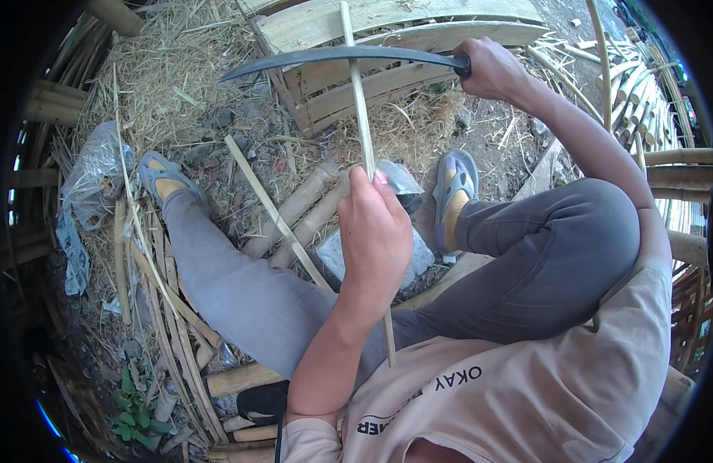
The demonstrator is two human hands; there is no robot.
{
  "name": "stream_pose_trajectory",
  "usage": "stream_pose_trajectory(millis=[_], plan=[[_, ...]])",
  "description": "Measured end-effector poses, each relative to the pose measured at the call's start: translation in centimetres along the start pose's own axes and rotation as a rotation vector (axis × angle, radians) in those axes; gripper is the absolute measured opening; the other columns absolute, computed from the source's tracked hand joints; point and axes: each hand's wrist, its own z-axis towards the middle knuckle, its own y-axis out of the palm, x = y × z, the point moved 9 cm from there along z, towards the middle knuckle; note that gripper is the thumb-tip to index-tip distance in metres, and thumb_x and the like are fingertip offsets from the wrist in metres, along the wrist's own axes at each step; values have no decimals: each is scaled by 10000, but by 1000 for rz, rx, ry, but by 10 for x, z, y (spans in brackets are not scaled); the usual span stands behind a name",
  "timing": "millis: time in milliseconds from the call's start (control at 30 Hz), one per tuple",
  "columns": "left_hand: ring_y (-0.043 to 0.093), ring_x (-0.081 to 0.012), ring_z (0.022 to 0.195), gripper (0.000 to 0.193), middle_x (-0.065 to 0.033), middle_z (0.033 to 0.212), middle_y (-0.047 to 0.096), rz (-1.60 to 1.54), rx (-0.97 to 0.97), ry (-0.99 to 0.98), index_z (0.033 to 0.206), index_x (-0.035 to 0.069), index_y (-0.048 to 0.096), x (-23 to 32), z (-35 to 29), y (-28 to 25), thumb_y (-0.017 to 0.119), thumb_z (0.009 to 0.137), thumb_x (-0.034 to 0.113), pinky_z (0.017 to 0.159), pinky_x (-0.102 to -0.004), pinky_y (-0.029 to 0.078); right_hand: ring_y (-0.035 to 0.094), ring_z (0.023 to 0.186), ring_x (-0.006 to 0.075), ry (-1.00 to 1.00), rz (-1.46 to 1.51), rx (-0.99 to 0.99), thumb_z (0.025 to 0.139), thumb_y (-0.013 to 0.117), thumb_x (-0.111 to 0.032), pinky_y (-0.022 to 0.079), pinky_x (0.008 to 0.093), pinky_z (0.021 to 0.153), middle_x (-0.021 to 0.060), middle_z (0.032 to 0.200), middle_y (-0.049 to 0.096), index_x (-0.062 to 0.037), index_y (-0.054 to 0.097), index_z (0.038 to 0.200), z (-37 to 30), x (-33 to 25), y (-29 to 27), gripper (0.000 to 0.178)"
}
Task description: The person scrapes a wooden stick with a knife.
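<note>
A: What is held at this moment?

B: A thin bamboo strip point(364, 131) is gripped in the left hand point(376, 231), fingers closed tightly round its middle. The strip is stood nearly upright in the centre of the scene, its near end reaching down past the wrist toward the lap. A long curved blade point(333, 55) is clasped by its handle in the right hand point(491, 69), far right, fist closed fully round it.

A: How are blade and strip placed?

B: The blade is laid across the strip near its far end, roughly at a right angle. Whether the edge is biting in cannot be told.

A: How far is the work judged to be?

B: Somewhere in the middle, it is judged. Loose shavings point(179, 77) are strewn over the ground at far left, and 1 pale split slat point(275, 212) is lying between the legs, beside 2 round bamboo poles point(302, 212). The held strip looks smooth already along the visible length; how much trimming is left cannot be told. More uncut canes point(634, 85) are stacked at far right.
</note>
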Motion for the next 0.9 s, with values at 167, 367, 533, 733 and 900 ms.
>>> stream_pose_trajectory(millis=[167, 367, 533, 733, 900], plan=[[613, -492, 816, 249, -287, 808, 621, -4, -20, -34, 953, -63, 543, -2, 0, 6, 427, 1030, 143, 724, -548, 437, 711, 773, 382, 24, 73, 35, 704, 616, -36, 573, 431, 762, 256, 823, 704, 28, 735, 946, -21, 25, 7, 278], [634, -486, 826, 254, -299, 843, 641, 6, -10, -13, 984, -74, 556, -5, 5, 7, 425, 1028, 139, 725, -539, 464, 689, 753, 393, -177, 51, -129, 683, 628, -53, 566, 448, 732, 234, 756, 685, 19, 731, 891, -26, -40, 16, 244], [639, -497, 827, 256, -311, 838, 643, 30, -16, -1, 1008, -89, 554, -4, 8, 11, 424, 1023, 130, 730, -544, 468, 634, 692, 419, -342, 115, -83, 634, 608, -51, 503, 489, 631, 218, 620, 600, -1, 672, 733, -29, -87, 2, 128], [624, -511, 818, 251, -313, 826, 634, 37, 9, 24, 996, -87, 553, -4, 8, 15, 427, 1021, 129, 722, -554, 450, 642, 684, 415, -403, 60, -51, 611, 621, -53, 516, 487, 635, 203, 623, 612, -12, 673, 722, -28, -117, -6, 129], [620, -506, 801, 250, -305, 811, 629, -15, 5, 8, 972, -78, 548, -4, 7, 13, 429, 1025, 135, 715, -550, 447, 677, 709, 408, -296, -28, -137, 588, 706, -112, 557, 483, 682, 191, 689, 664, -23, 676, 741, -20, -112, 2, 179]])
